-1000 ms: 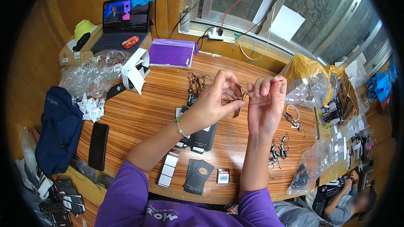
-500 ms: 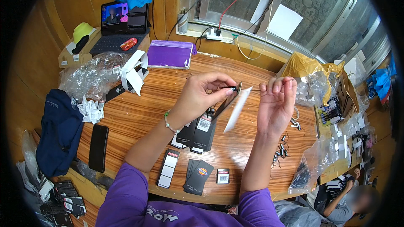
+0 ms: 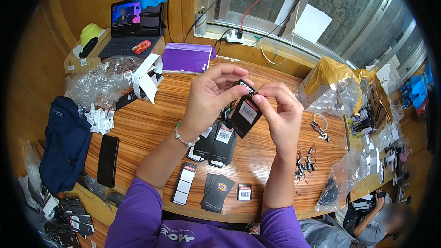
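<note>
Above the table, a black hang tag [image 3: 246, 115] with a red-and-white sticker hangs tilted between my hands. My left hand [image 3: 212, 93] is closed, pinching it near its top edge. With thumb and forefinger, my right hand [image 3: 279, 108] pinches at the tag's upper right edge, where a bit of dark string shows; the exact grip is partly hidden. Below lies a pile of black tags [image 3: 216, 144], some with stickers. Nearer me are a strip of labels [image 3: 185, 183], a fan of dark cards [image 3: 217, 193] and a small stack of stickers [image 3: 244, 192].
Loose black strings with small seals [image 3: 305, 163] lie at right, beside a clear plastic bag [image 3: 337, 186]. A box in yellow wrapping [image 3: 326, 85] stands at the back right. At left are a phone [image 3: 108, 161], a navy bag [image 3: 66, 144] and a purple notebook [image 3: 186, 58].
My right hand has come down and left to the tag from holding a string drawn out. The tag has turned its stickered face toward me, and the white piece behind it no longer shows.
</note>
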### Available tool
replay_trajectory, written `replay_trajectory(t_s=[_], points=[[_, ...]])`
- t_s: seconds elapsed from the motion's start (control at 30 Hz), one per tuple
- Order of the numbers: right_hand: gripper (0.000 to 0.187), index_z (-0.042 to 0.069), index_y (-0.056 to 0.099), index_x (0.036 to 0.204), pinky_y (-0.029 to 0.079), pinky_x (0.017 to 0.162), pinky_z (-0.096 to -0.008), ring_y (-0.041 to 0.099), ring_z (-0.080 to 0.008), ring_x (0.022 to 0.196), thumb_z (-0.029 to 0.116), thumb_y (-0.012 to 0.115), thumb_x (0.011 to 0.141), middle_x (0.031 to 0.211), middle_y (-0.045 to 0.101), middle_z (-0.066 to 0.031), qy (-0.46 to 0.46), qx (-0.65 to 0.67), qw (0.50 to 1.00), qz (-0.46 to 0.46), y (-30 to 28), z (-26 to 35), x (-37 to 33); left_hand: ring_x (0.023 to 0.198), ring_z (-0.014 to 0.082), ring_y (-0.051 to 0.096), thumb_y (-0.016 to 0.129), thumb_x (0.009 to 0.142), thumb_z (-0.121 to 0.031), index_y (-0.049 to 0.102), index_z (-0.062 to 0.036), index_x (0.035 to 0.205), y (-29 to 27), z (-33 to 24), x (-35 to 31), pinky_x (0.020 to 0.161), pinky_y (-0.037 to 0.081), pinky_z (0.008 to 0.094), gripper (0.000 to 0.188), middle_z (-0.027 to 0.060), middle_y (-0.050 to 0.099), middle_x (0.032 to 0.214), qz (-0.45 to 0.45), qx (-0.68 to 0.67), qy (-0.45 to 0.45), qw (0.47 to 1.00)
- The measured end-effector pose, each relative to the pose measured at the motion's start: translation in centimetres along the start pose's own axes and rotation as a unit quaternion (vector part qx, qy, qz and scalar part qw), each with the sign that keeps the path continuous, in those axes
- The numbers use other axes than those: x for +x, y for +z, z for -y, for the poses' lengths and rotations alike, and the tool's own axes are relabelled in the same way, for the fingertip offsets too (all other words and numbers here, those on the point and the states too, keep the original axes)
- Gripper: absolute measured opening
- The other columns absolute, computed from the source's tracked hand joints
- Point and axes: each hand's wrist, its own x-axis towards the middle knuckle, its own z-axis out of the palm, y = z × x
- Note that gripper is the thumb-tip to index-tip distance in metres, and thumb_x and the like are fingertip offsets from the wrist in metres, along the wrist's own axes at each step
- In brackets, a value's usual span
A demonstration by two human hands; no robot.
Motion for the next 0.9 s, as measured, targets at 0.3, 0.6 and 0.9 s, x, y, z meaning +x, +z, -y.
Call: replay_trajectory(t_s=[0.3,0.6,0.9], points=[[0.007,-0.003,0.061,0.074,0.044,0.063,-0.0269,0.057,-0.0183,0.069,0.0,0.067,0.07,0.074,0.059,-0.0098,-0.027,-0.058,0.998,-0.006,0.5,0.7,0.0,0.082,0.0095,0.061,0.063,0.079,0.001,0.063,0.0006,0.101,-0.2,-0.1,-0.1,0.071,0.05,0.0205,0.021,0.0074,0.066,0.091,0.001,0.031,0.009,0.999],[0.009,-0.001,0.06,0.072,0.044,0.061,-0.0286,0.056,-0.0197,0.065,0.001,0.068,0.07,0.072,0.058,-0.0087,-0.047,-0.134,0.99,-0.002,0.9,0.4,-0.2,0.08,0.0112,0.062,0.063,0.077,0.005,0.063,0.0015,0.102,-0.4,-0.1,-0.3,0.074,0.051,0.0224,0.025,0.0093,0.066,0.09,-0.014,0.109,-0.008,0.994],[0.013,0.001,0.06,0.071,0.043,0.062,-0.0295,0.055,-0.0195,0.064,0.006,0.071,0.068,0.069,0.058,-0.0072,-0.011,-0.053,0.998,0.009,1.3,0.7,-0.4,0.074,0.0065,0.06,0.066,0.078,-0.002,0.064,-0.0012,0.103,-1.5,-1.4,0.0,0.066,0.049,0.0194,0.025,0.0056,0.067,0.084,0.026,0.116,-0.045,0.992]])
